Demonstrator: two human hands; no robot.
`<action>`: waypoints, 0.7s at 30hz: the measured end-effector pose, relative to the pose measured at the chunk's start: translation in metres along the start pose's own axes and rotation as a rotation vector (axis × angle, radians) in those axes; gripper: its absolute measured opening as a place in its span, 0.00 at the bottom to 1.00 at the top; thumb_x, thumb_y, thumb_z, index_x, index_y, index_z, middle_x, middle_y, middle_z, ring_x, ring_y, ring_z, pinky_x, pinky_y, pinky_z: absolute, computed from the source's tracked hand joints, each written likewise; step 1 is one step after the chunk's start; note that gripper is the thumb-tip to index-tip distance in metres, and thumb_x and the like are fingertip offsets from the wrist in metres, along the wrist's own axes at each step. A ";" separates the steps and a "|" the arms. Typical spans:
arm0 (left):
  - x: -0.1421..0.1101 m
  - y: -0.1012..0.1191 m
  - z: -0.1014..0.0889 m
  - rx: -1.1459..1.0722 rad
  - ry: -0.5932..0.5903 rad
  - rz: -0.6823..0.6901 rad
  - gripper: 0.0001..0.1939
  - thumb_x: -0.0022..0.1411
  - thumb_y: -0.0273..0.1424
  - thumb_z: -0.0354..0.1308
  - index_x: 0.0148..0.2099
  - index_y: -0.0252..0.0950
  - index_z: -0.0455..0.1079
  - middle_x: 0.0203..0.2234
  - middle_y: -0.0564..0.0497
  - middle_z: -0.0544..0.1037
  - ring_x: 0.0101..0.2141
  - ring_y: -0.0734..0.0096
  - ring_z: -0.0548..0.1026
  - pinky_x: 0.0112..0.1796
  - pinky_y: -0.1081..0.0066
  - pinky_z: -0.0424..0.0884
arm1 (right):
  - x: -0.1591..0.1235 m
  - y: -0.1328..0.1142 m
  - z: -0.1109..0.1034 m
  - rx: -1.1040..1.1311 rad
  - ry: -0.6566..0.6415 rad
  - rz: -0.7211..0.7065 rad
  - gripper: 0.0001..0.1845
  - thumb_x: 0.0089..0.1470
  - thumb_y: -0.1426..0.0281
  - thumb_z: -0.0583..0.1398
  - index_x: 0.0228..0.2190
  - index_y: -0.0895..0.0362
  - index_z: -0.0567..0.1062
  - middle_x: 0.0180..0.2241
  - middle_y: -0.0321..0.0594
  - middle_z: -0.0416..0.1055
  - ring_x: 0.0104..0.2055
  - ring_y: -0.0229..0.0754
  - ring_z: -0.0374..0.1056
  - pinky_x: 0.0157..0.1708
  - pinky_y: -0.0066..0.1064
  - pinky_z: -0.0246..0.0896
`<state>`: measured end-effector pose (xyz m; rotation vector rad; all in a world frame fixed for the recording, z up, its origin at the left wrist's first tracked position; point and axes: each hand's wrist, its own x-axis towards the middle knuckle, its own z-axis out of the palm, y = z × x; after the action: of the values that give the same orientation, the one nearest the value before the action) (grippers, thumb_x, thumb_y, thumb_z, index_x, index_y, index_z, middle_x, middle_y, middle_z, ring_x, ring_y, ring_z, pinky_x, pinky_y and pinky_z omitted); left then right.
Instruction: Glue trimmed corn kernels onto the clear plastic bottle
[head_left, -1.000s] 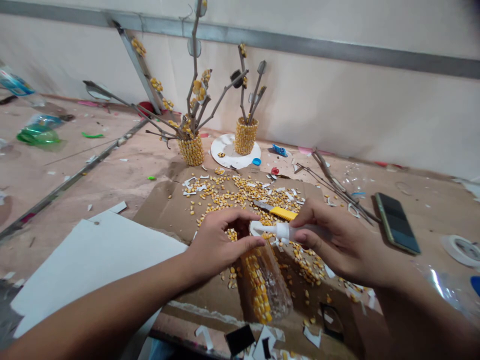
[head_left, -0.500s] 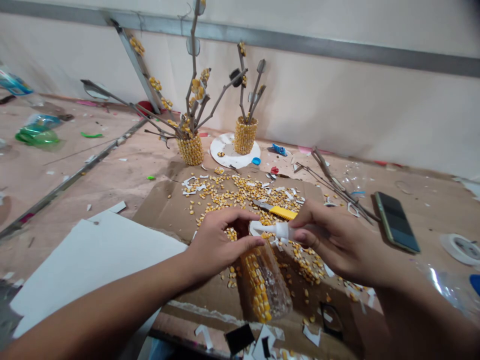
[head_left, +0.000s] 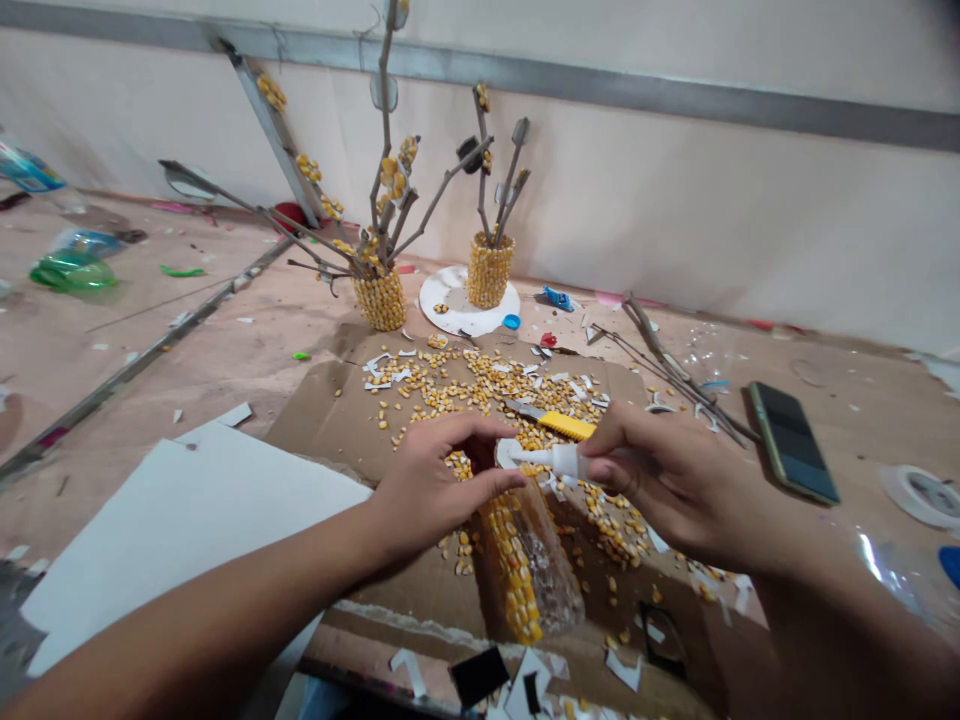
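Between the thumb and forefinger of my left hand (head_left: 442,480) is a small white piece (head_left: 507,453), rounded at its edge. My right hand (head_left: 667,480) grips a glue bottle (head_left: 566,461) lying sideways; its white nozzle meets the face of the white piece, and most of its body is hidden in my fingers. Just below my hands, a clear plastic bottle (head_left: 551,590) lies on the cardboard (head_left: 322,400), with rows of corn kernels (head_left: 514,570) stuck along one side. Beyond the nozzle rests a yellow utility knife (head_left: 566,426), its blade out among loose kernels (head_left: 450,385).
Two kernel-covered pots (head_left: 381,300) with twigs stand near the wall, one on a white disc (head_left: 442,318). White sheets (head_left: 180,540) lie at left. On the right are loose twigs (head_left: 667,360), a phone (head_left: 793,443) and a tape roll (head_left: 926,497). Paper scraps litter the front edge.
My left hand and the white piece have shifted very slightly left and up, and the piece's white face is turned a little more into view. The glue nozzle stays against it.
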<state>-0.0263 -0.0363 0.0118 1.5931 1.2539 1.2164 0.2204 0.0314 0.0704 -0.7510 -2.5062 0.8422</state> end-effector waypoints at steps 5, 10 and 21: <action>0.000 0.000 0.000 0.032 -0.002 0.022 0.15 0.58 0.31 0.75 0.47 0.34 0.81 0.32 0.49 0.85 0.29 0.73 0.78 0.34 0.73 0.75 | 0.001 -0.003 0.001 0.025 -0.022 -0.017 0.13 0.71 0.62 0.56 0.35 0.55 0.72 0.24 0.35 0.72 0.23 0.35 0.64 0.24 0.28 0.54; 0.000 0.000 0.001 0.037 0.008 0.029 0.16 0.57 0.32 0.75 0.47 0.34 0.81 0.30 0.50 0.84 0.28 0.73 0.77 0.34 0.72 0.75 | 0.000 0.001 0.001 0.005 -0.009 0.015 0.13 0.71 0.62 0.56 0.35 0.54 0.73 0.23 0.35 0.71 0.23 0.36 0.63 0.24 0.29 0.53; -0.001 0.000 0.001 0.014 0.003 0.017 0.15 0.58 0.33 0.74 0.47 0.34 0.82 0.29 0.50 0.83 0.28 0.72 0.77 0.33 0.72 0.75 | 0.002 0.000 0.002 0.021 -0.008 0.009 0.13 0.71 0.62 0.56 0.34 0.54 0.73 0.23 0.34 0.71 0.22 0.36 0.62 0.23 0.29 0.52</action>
<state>-0.0254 -0.0369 0.0111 1.6155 1.2565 1.2233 0.2182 0.0316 0.0687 -0.7544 -2.4988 0.8746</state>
